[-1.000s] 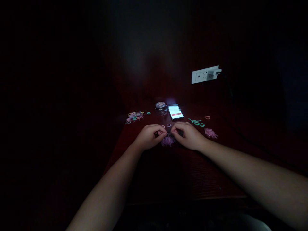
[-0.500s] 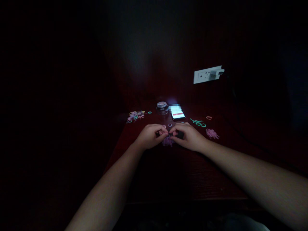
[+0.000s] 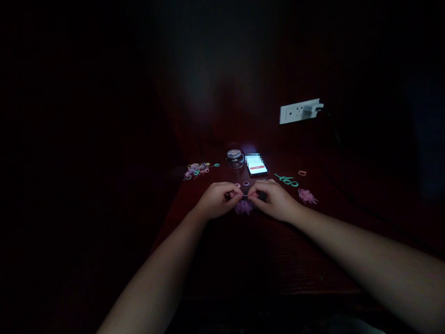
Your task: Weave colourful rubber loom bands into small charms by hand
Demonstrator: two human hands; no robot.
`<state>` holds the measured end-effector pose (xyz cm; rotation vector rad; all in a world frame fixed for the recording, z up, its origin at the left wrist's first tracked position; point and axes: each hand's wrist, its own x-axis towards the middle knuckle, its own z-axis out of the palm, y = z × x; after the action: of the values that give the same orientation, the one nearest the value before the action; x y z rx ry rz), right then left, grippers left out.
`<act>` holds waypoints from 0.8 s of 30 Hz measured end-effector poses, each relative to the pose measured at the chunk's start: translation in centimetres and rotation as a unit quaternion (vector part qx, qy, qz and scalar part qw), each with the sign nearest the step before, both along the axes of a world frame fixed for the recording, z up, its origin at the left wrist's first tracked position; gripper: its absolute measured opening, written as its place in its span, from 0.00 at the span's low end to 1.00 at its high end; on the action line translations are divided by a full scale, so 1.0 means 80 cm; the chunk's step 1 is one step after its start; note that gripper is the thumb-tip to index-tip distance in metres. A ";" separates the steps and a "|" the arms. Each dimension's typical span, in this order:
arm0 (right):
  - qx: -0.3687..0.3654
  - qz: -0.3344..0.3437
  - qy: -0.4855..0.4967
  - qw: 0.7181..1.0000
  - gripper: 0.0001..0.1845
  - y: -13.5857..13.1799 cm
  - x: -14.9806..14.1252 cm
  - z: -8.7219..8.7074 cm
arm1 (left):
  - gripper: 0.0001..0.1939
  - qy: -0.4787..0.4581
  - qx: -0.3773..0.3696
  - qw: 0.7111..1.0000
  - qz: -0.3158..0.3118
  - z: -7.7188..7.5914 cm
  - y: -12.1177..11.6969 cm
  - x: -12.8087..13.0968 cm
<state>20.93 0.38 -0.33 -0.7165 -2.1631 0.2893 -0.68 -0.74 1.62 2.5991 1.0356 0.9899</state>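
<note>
Between my two hands a small pale elastic band [image 3: 245,195] is stretched, pinched at each end. My left hand [image 3: 219,198] grips its left end between thumb and fingertips. The other end is in the pinch of my right hand [image 3: 270,197]. Just below the fingertips lies a pile of purple elastic bands [image 3: 244,207] on the dark red table [image 3: 264,260]. Beyond the fingers rest a loose purple band [image 3: 246,183] and a pink band [image 3: 238,185], the latter partly behind my left hand.
At the back stand a lidded clear jar [image 3: 235,159] and a lit phone [image 3: 257,167]. Mixed bands [image 3: 196,170] are heaped at left. Green bands [image 3: 287,180], an orange band [image 3: 302,173] and a pink pile [image 3: 308,196] lie at right. A socket [image 3: 299,111] with a plug is on the wall.
My fingertips have drawn slightly apart, and the pale band now shows stretched between them. The whole view has shifted a little.
</note>
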 end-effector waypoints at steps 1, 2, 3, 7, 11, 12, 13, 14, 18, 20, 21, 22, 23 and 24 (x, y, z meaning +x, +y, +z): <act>-0.001 -0.001 0.001 1.000 0.03 0.000 0.000 0.000 | 0.05 0.002 0.000 1.000 -0.001 0.000 0.000 0.000; -0.002 -0.002 0.001 1.000 0.03 0.000 0.000 0.000 | 0.05 0.003 0.000 1.000 -0.001 0.001 0.000 -0.001; -0.001 -0.003 0.002 1.000 0.03 0.000 -0.001 0.000 | 0.06 0.006 0.001 1.000 -0.002 0.001 0.000 -0.001; 0.000 0.000 0.008 1.000 0.03 0.001 -0.001 -0.001 | 0.06 0.005 0.002 1.000 -0.001 0.004 -0.001 -0.001; -0.005 0.007 0.005 1.000 0.03 0.000 0.000 -0.001 | 0.07 -0.010 -0.005 1.000 -0.010 0.003 -0.003 0.001; -0.005 0.008 0.004 1.000 0.03 0.000 0.000 0.000 | 0.08 -0.010 -0.005 1.000 -0.012 0.003 -0.003 0.001; -0.005 0.010 0.003 1.000 0.03 0.000 0.000 0.000 | 0.08 -0.011 -0.003 1.000 -0.013 0.002 -0.003 0.002; -0.005 0.014 0.003 1.000 0.03 0.000 0.000 0.000 | 0.08 -0.011 0.001 1.000 -0.011 0.001 -0.003 0.002; -0.004 0.038 -0.004 0.999 0.04 0.000 -0.001 0.001 | 0.11 -0.013 0.015 1.000 -0.004 0.000 -0.001 0.002; -0.002 0.042 -0.010 0.999 0.04 -0.001 -0.001 0.001 | 0.08 -0.010 0.012 1.000 -0.008 0.000 0.000 0.002; -0.003 0.040 -0.012 0.999 0.04 -0.001 -0.001 0.001 | 0.06 -0.008 0.008 1.000 -0.011 0.001 0.000 0.002; -0.005 0.037 -0.012 0.999 0.04 -0.001 -0.001 0.001 | 0.04 -0.005 0.003 1.000 -0.011 0.001 0.000 0.002; -0.006 0.035 -0.011 0.999 0.04 -0.001 -0.001 0.001 | 0.03 -0.003 -0.001 1.000 -0.008 0.001 0.000 0.002; -0.008 0.034 -0.011 0.999 0.03 -0.001 -0.001 0.001 | 0.03 -0.001 -0.005 1.000 -0.004 0.001 0.000 0.002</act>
<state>20.83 0.26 -0.25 -0.6580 -2.2111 0.3363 -0.54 -0.70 1.67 2.5907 1.0271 0.9829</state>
